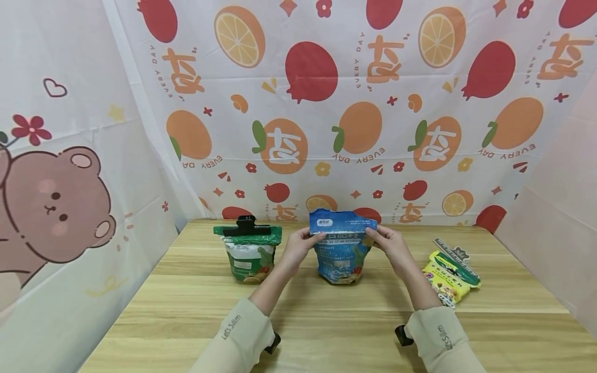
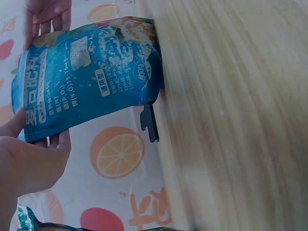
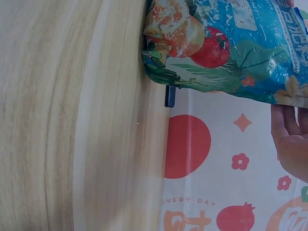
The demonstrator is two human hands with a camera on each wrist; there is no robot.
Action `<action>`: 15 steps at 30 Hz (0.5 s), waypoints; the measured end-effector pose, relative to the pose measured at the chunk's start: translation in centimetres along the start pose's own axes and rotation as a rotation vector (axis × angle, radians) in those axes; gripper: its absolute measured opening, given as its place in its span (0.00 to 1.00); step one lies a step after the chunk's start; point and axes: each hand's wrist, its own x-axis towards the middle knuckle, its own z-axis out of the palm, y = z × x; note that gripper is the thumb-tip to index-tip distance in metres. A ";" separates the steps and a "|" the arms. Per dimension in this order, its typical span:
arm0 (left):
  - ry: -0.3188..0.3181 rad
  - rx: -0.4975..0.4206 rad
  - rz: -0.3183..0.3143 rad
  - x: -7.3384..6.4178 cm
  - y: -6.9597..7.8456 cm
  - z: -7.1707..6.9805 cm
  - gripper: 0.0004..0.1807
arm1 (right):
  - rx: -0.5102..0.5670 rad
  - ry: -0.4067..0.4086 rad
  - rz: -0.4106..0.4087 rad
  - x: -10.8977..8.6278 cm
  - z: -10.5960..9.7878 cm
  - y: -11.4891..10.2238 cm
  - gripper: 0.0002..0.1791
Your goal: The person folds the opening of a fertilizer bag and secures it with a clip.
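A blue fertilizer bag stands upright on the wooden table, its upper edge torn and uneven. On its left edge near the top, my left hand pinches the bag, thumb in front and fingers behind. My right hand grips the opposite edge the same way. Vegetable pictures cover the lower part of the bag in the right wrist view. Low behind the bag, the left wrist view catches part of a black clip-like piece; the rest of it is hidden.
To the left stands a green and white bag with a black clip across its top. A yellow and green packet lies to the right, a ruler-like strip with a bear shape behind it. A fruit-printed cloth hangs behind the table.
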 end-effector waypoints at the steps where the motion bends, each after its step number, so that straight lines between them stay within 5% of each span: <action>1: 0.014 0.023 0.032 -0.1 0.0 0.1 0.25 | -0.002 0.002 0.001 0.0 0.0 0.0 0.29; 4: 0.083 0.132 0.158 -0.5 0.1 0.3 0.34 | -0.003 0.012 0.006 -0.1 0.1 -0.1 0.28; 7: 0.158 0.381 0.375 -0.7 0.2 0.6 0.36 | -0.009 0.021 0.008 -0.2 0.2 -0.2 0.27; 12: 0.233 0.669 0.755 -0.8 -0.2 0.7 0.17 | -0.022 0.026 0.001 -0.2 0.2 -0.2 0.25; 15: 0.241 0.732 0.839 -0.7 -0.4 0.6 0.11 | -0.034 0.025 -0.001 -0.2 0.2 -0.1 0.26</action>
